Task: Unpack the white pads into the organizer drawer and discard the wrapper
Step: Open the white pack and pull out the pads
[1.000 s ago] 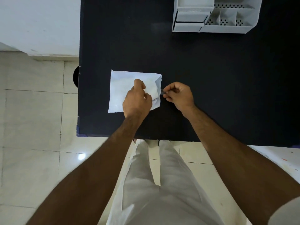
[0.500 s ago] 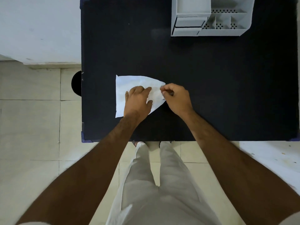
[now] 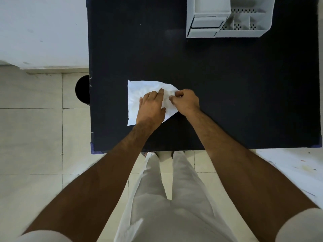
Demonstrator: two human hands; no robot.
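A white wrapped pack of pads (image 3: 138,95) lies flat on the black table (image 3: 227,95), left of centre. My left hand (image 3: 152,107) rests palm down on the pack, fingers together, pressing it to the table. My right hand (image 3: 185,101) pinches the pack's right end between thumb and fingers, and that end is pulled to a point. The pads inside are hidden by the wrapper. The grey organizer (image 3: 227,18) stands at the far edge of the table, with a closed drawer (image 3: 206,25) on its left side and open compartments on its right.
A dark round bin (image 3: 83,89) sits on the tiled floor just left of the table. A white wall runs along the upper left. My legs stand at the table's near edge. A paint-marked white surface (image 3: 297,168) lies at the lower right.
My left hand went from gripping the pack's right part to lying flat on it. My right hand moved left onto the pack's end, whose square edge is now pulled to a point.
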